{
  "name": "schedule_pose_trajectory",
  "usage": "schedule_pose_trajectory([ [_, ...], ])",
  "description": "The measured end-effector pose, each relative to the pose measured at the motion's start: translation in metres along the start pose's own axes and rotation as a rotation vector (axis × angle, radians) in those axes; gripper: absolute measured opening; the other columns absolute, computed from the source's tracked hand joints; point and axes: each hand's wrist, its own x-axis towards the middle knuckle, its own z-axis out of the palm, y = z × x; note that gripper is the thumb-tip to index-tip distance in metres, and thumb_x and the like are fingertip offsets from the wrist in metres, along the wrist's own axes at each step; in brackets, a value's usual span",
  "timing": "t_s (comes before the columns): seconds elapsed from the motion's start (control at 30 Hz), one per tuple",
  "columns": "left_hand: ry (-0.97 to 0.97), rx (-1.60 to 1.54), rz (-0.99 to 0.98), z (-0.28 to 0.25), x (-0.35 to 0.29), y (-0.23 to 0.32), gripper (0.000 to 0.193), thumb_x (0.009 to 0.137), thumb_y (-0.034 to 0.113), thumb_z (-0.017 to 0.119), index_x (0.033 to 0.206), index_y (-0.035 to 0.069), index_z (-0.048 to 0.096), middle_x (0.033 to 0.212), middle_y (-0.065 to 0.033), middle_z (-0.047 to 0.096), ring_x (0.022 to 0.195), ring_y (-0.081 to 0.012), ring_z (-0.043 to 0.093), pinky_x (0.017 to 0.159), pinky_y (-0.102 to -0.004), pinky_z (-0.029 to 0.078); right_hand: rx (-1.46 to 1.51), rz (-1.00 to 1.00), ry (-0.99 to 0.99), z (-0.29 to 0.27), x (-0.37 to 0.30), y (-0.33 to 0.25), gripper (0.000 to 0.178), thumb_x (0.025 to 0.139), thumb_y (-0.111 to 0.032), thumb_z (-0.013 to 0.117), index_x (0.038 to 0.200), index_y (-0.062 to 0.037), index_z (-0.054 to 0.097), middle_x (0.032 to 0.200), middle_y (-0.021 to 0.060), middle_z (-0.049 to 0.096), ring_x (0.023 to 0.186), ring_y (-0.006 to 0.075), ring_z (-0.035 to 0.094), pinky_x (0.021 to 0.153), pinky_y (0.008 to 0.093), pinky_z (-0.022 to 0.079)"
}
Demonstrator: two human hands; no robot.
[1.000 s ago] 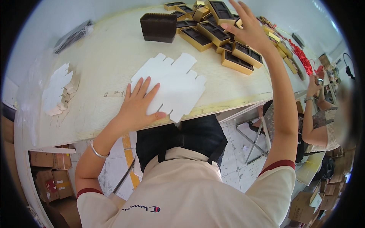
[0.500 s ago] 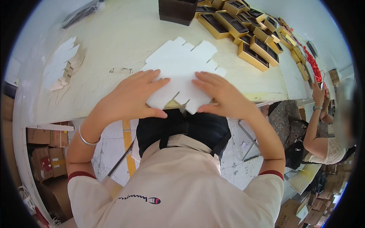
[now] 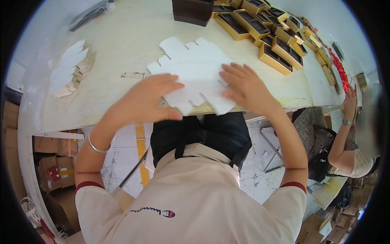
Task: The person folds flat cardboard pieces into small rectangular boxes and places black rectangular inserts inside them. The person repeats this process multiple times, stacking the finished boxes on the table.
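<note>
A flat white cardboard box blank [image 3: 197,67], with notched flaps along its edges, lies on the table in front of me. My left hand [image 3: 152,99] rests at its left edge, fingers stretched over the card and thumb spread toward the table's near edge. On the opposite side my right hand [image 3: 248,90] has its fingers spread, their tips at the blank's right edge. Both hands are a little blurred, and neither is closed round the card. Whether the blank is one sheet or several cannot be made out.
More white blanks [image 3: 69,71] stand stacked at the left of the table. A dark brown box [image 3: 192,13] sits at the back, beside several gold boxes with dark inserts [image 3: 280,53]. Red material [image 3: 339,69] lies far right, near a co-worker's hand [image 3: 350,101].
The white blank has a different orientation: its notched far edge now slopes the other way. My right hand has shifted slightly right. The co-worker's hands have moved closer together.
</note>
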Motion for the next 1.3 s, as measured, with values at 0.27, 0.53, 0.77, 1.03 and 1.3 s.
schedule_pose_trajectory([
  [0.27,0.076,0.015,0.051,0.025,-0.001,0.017,0.057,0.072,0.033,0.076,0.119,0.006,0.057,0.122,-0.0149,0.057,0.117,-0.0321,0.051,0.098,-0.0404,0.041,0.208,-0.014,-0.018,-0.009,0.034,0.0,0.054,0.082,-0.035,0.067,0.124,-0.0034,0.056,0.138,0.0162,0.047,0.13,0.0332,0.039,0.108,0.0432,0.029],
  [0.53,0.123,0.119,-0.005,0.028,0.008,0.03,0.054,0.066,0.035,0.08,0.104,0.001,0.06,0.112,-0.0122,0.059,0.101,-0.03,0.055,0.083,-0.0374,0.048,0.257,-0.028,-0.102,-0.018,0.002,-0.028,0.059,0.068,-0.027,0.078,0.116,0.0007,0.059,0.129,0.0181,0.053,0.12,0.0345,0.048,0.101,0.0409,0.039],
  [0.77,0.023,0.057,-0.031,0.013,0.018,0.034,0.036,0.074,0.031,0.074,0.092,0.002,0.063,0.092,-0.011,0.061,0.087,-0.0276,0.058,0.074,-0.0353,0.049,0.361,-0.003,-0.208,-0.033,0.011,-0.022,0.046,0.074,-0.02,0.075,0.112,0.0008,0.062,0.126,0.0176,0.056,0.114,0.0335,0.054,0.093,0.038,0.045],
  [1.03,0.264,0.011,0.057,0.03,0.022,0.027,0.013,0.084,0.013,0.062,0.077,0.003,0.059,0.066,-0.0103,0.058,0.064,-0.027,0.059,0.056,-0.0372,0.046,0.173,-0.117,0.059,-0.018,0.009,-0.039,0.01,0.08,-0.008,0.064,0.08,-0.0002,0.058,0.076,0.0136,0.06,0.073,0.0308,0.06,0.065,0.0378,0.048],
  [1.3,0.22,-0.31,-0.184,0.027,0.018,0.025,0.017,0.077,0.014,0.072,0.069,0.002,0.064,0.065,-0.0098,0.063,0.057,-0.0196,0.058,0.055,-0.0318,0.047,0.371,-0.002,0.033,-0.023,0.006,-0.04,0.013,0.079,-0.011,0.068,0.078,-0.0002,0.061,0.074,0.0112,0.062,0.072,0.0256,0.06,0.064,0.035,0.048],
])
